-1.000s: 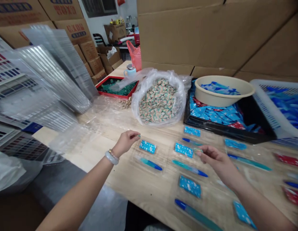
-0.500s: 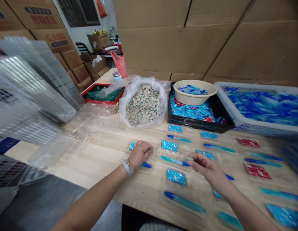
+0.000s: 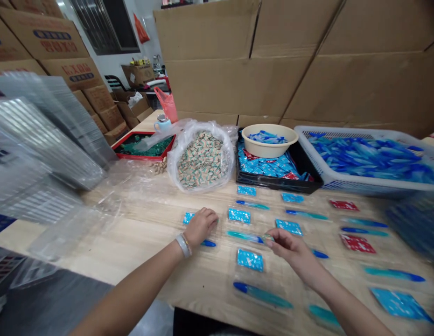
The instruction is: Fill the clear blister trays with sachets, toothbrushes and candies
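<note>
My left hand, a bracelet at its wrist, is closed low over a clear plastic tray. What its fingertips pinch is hidden; a blue packet and the blue end of a pen-shaped piece stick out beside it. My right hand pinches a small flat tan-and-green square above the end of a teal-and-blue pen-shaped piece. Around the hands, clear trays lie in rows, with blue packets, red packets and more pen-shaped pieces.
Behind stands a clear bag full of tan-and-green squares. Right of it are a black crate, a cream basin and a white basket of blue pieces. A red tray and stacked clear plastic trays are at left.
The view has shifted, so the table items sit further left. My right hand has moved slightly left over the pen-shaped piece, still pinching the square. The left hand stays at its tray.
</note>
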`<state>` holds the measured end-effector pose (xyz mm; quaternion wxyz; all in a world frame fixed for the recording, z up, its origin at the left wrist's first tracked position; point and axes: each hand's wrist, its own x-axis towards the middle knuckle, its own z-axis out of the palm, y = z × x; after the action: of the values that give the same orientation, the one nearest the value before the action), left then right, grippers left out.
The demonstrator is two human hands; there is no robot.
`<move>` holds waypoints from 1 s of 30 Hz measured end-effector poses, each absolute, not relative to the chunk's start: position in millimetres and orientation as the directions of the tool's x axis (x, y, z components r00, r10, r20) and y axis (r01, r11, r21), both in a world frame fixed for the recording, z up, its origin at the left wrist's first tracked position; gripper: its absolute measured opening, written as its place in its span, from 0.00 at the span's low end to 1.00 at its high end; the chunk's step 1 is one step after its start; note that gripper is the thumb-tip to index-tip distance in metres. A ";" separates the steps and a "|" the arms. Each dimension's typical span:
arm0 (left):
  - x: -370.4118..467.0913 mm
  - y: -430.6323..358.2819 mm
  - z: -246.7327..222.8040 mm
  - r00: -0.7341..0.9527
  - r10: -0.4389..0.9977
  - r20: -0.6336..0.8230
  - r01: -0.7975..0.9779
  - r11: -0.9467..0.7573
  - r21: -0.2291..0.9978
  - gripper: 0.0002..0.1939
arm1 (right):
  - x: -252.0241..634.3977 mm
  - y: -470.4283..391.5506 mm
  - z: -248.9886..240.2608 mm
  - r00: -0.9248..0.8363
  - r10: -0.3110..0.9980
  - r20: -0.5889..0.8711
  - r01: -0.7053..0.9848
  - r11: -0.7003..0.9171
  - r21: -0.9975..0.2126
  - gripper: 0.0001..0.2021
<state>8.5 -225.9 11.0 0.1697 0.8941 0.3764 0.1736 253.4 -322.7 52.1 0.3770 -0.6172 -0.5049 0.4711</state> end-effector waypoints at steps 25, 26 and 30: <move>0.4 -253.1 9.3 0.776 0.630 0.003 0.620 -0.764 0.179 0.35 | 316.6 -285.0 23.1 -0.107 0.993 -0.039 0.691 0.046 -0.722 0.08; 3.2 -253.6 11.7 0.780 0.625 0.000 0.614 -0.767 0.187 0.35 | 313.8 -279.7 24.0 -0.132 0.991 -0.027 0.713 0.076 -0.697 0.08; 27.1 -252.7 21.2 0.791 0.612 -0.006 0.598 -0.770 0.224 0.35 | 302.7 -256.5 25.2 -0.196 0.981 -0.015 0.798 0.150 -0.584 0.09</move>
<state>27.1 -252.7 21.2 0.1076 0.9401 0.3218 0.0337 302.7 -256.5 25.2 0.1889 -0.6053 -0.7345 0.2419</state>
